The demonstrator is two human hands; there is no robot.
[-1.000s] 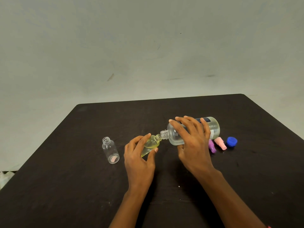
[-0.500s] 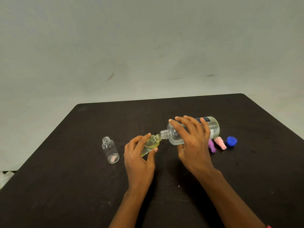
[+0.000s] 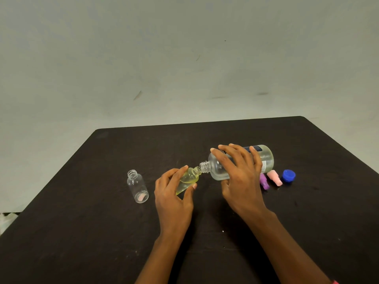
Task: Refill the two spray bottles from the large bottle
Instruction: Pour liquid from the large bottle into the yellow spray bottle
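Centre frame: large bottle [image 3: 266,158] lies near-horizontal, long axis right-to-left, neck meeting the mouth of the tilted small spray bottle [image 3: 189,178] — right hand [image 3: 240,177] wraps the big one, left hand [image 3: 174,193] pinches the small. Second spray bottle [image 3: 137,186] stands empty further left, nearer the left hand.

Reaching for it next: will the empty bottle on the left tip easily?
Probably light: the clear bottle holds no visible liquid. Upright on a narrow base, it may tip if bumped; its round body would then likely roll.
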